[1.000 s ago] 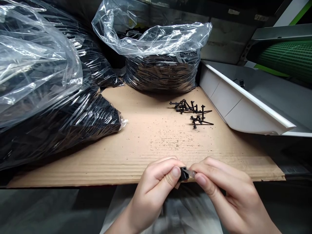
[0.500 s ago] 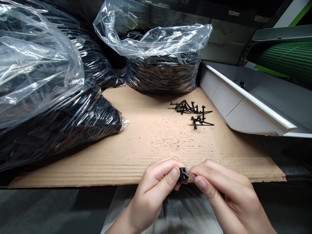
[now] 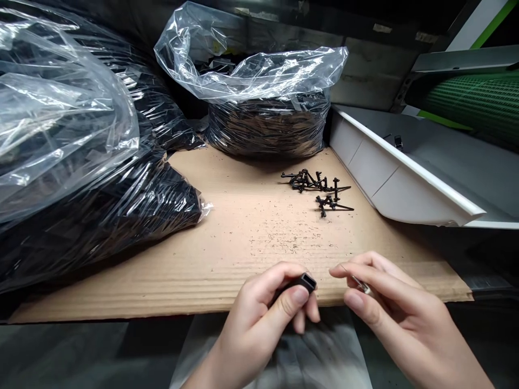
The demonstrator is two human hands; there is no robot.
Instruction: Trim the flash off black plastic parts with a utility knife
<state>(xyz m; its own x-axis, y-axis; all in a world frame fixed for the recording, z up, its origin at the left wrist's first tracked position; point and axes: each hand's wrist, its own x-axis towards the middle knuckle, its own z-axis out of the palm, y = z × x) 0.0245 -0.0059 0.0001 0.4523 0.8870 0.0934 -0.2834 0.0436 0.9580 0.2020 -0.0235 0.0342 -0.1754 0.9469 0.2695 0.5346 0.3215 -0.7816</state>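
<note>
Between thumb and fingers, my left hand point(image 3: 267, 313) grips a small black plastic part point(image 3: 307, 282) with a rectangular hollow end facing right. To the right, apart from the part, my right hand point(image 3: 397, 313) is closed on a small thin metal blade point(image 3: 360, 284), mostly hidden by the fingers. Both hands are over the front edge of a cardboard sheet point(image 3: 227, 216). Beyond them, dark shavings point(image 3: 287, 232) are scattered on the cardboard. Farther back lie several black plastic sprue pieces point(image 3: 312, 181) in a loose pile.
An open clear plastic bag point(image 3: 267, 124) full of black parts stands at the back. Another large bag of black parts point(image 3: 101, 216) fills the left side. At right is a light grey tray point(image 3: 365, 162) with a black piece point(image 3: 398, 142) inside, below a green mesh roll point(image 3: 466, 97).
My right hand has drawn the blade away from the black part, to the right. My left hand has turned the part so its hollow end shows differently.
</note>
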